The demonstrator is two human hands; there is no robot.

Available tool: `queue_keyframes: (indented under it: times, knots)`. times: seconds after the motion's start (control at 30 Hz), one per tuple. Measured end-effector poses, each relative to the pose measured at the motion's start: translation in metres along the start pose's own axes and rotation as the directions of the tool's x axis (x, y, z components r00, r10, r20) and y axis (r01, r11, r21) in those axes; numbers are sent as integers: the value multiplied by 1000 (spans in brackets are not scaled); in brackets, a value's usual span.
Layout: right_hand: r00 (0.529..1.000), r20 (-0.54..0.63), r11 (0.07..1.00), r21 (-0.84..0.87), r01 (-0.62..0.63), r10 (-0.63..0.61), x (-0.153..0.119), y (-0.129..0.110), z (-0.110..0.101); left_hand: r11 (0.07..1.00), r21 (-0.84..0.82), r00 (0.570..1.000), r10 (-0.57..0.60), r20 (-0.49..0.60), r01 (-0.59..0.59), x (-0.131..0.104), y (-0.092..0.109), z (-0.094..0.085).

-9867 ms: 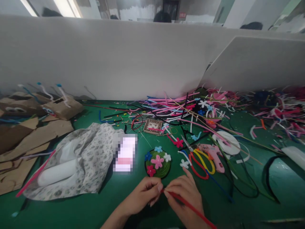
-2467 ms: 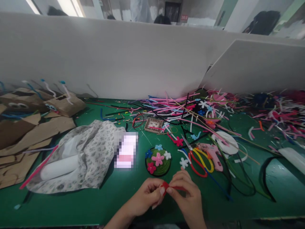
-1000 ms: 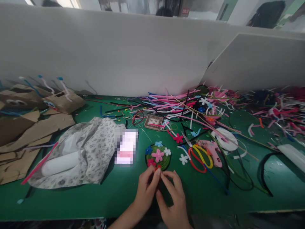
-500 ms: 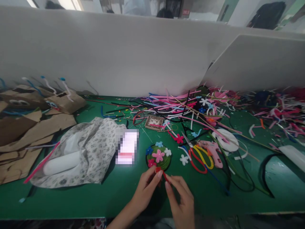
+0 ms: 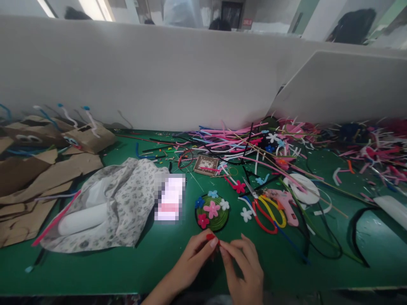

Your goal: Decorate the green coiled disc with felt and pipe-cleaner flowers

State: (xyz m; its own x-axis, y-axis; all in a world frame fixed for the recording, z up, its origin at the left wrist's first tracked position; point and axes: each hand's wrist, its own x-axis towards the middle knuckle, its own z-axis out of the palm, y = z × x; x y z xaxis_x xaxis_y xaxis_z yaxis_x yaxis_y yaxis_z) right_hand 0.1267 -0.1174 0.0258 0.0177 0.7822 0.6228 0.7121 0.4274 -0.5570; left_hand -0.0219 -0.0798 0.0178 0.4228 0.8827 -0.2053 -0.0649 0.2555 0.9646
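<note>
A small red pipe-cleaner piece (image 5: 210, 237) is pinched between the thumb and forefinger of my left hand (image 5: 197, 254). My right hand (image 5: 240, 264) has its thumb and forefinger closed at the right end of the same red piece, its other fingers loosely curled. Just beyond my fingertips lies a round green coil (image 5: 218, 220) with a dark rim, carrying several flowers: a pink one (image 5: 211, 209) in the middle, with light blue, dark blue, white and red ones around it. A loose white flower (image 5: 246, 214) rests to its right.
Scissors (image 5: 265, 218) and a pink glue gun (image 5: 286, 205) lie at the right, before a white spool (image 5: 302, 188). Pipe cleaners (image 5: 229, 137) are heaped behind. Patterned cloth (image 5: 127, 203), a blurred bright rectangle (image 5: 170, 198) and brown paper pieces (image 5: 28, 216) lie left.
Both hands have drawn slightly nearer the front edge with the red piece, uncovering more of the green coil and its red flower. The right hand's fingers have spread a little.
</note>
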Motion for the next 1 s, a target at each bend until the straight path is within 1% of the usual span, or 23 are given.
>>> queue_keyframes:
  times: [0.1,0.23,0.3,0.37,0.47,0.57,0.63,0.8,0.9,1.0]
  knots:
    - [999,33,1000,-13,16,-15,1,-1,1,1000,-4,1000,-22,-10,22,-2,-4,-1]
    - [999,16,999,-11,34,-33,2,0,7,991,-134,991,-44,-128,26,2,-9,7]
    - [998,0,998,-22,55,-55,3,3,8,980,-198,986,-56,-157,24,4,-9,11]
    - [997,-16,997,-47,69,-69,3,7,8,972,-230,989,-70,-132,39,6,-8,14]
    - [996,-28,993,-88,84,-86,3,12,4,973,-215,994,-95,-58,81,6,-7,12]
    - [987,7,978,-134,163,-163,4,14,-1,973,-195,992,-128,-14,123,4,-8,9]
    - [976,35,961,-173,217,-214,6,14,-3,965,-211,987,-161,-6,156,3,-10,8]
    - [939,114,912,-224,344,-326,14,13,-6,948,-255,978,-204,-39,187,6,-12,13]
    - [936,126,911,-220,350,-329,17,13,-6,953,-240,981,-194,-11,186,8,-12,12]
    - [950,122,935,-180,306,-288,15,13,-6,971,-179,986,-149,76,161,10,-9,6]
